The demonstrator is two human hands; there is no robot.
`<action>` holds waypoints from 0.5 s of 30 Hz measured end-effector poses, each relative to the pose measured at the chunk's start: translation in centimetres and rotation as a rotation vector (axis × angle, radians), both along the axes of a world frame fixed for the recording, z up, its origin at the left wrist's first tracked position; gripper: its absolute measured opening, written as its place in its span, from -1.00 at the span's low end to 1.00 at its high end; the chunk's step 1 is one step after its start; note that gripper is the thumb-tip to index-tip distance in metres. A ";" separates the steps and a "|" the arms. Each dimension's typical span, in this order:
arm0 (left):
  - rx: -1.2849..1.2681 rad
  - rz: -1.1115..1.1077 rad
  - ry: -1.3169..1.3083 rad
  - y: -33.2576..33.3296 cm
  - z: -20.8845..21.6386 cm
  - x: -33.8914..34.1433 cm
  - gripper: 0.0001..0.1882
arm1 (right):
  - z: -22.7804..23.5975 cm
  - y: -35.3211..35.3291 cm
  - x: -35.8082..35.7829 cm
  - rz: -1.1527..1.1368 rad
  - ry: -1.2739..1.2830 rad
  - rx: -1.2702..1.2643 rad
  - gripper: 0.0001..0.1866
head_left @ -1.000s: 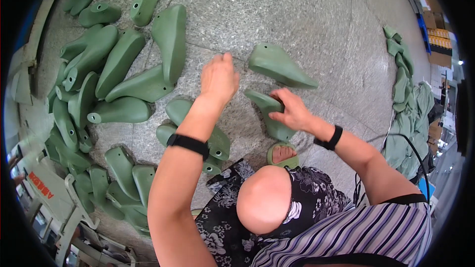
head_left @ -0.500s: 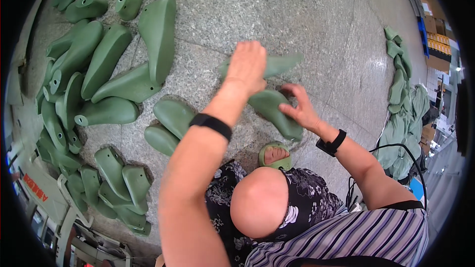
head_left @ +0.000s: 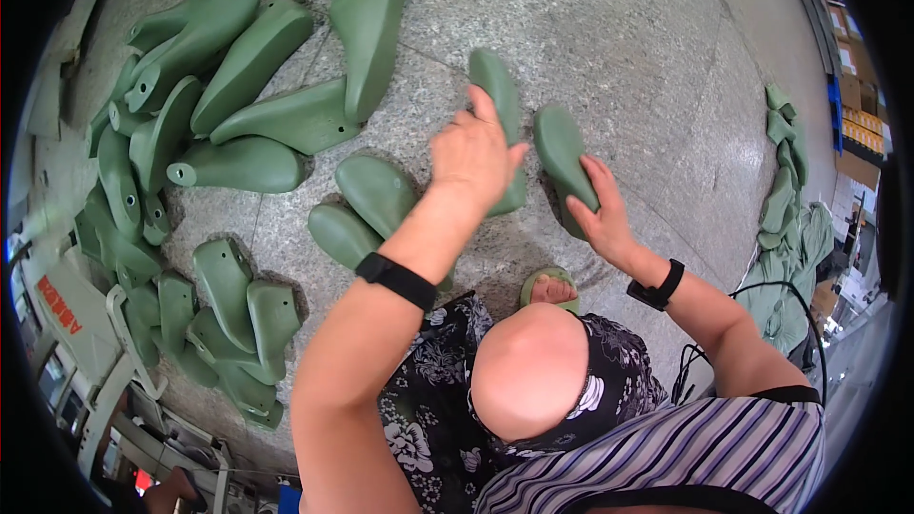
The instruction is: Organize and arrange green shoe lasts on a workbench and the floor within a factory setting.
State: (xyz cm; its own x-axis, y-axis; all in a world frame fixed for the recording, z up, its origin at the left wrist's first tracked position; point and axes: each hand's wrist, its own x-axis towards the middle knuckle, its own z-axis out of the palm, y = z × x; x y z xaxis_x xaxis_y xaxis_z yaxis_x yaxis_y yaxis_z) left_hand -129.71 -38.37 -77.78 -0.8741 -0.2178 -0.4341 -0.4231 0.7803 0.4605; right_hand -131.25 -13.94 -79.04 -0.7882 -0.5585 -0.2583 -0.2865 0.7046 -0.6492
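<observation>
Two green shoe lasts stand nearly upright in the picture, side by side in front of me. My left hand [head_left: 473, 154] lies across the left shoe last [head_left: 497, 86], with its thumb on the right side and its fingers at the left, covering the middle. My right hand [head_left: 606, 217] grips the lower end of the right shoe last [head_left: 560, 141] between thumb and fingers. A narrow gap separates the two lasts. Left of them, close to my left forearm, lies a pair of lasts [head_left: 374, 192], partly hidden by that arm.
Many green lasts [head_left: 219, 48] are heaped on the stone floor [head_left: 647, 86] at the left, with another cluster [head_left: 224, 290] nearer to me. Green cloth bags [head_left: 785, 238] lie along the right, beside a black cable [head_left: 809, 314]. My sandalled foot [head_left: 550, 287] is just below the lasts.
The two lasts have turned from slanting or lying crosswise to nearly parallel. My left hand has moved down along its last, and my right hand has closed around its own. The view has shifted.
</observation>
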 end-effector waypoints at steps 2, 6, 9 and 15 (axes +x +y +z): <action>0.063 -0.006 -0.051 0.8 0.0 0.2 -0.07 | -0.3 -2.4 -0.3 -0.051 0.014 -0.021 -0.46; 0.604 0.133 -0.108 -0.6 -1.3 2.3 -0.17 | -1.4 -5.4 -1.5 0.028 0.196 -0.130 -0.56; 1.115 0.260 -0.154 -4.3 2.1 3.6 -0.43 | -0.3 -5.3 -3.1 0.088 0.345 -0.133 -0.54; 0.878 0.398 -0.052 -13.5 3.5 13.5 -0.59 | 1.1 -10.2 1.0 0.518 0.487 -0.036 -0.40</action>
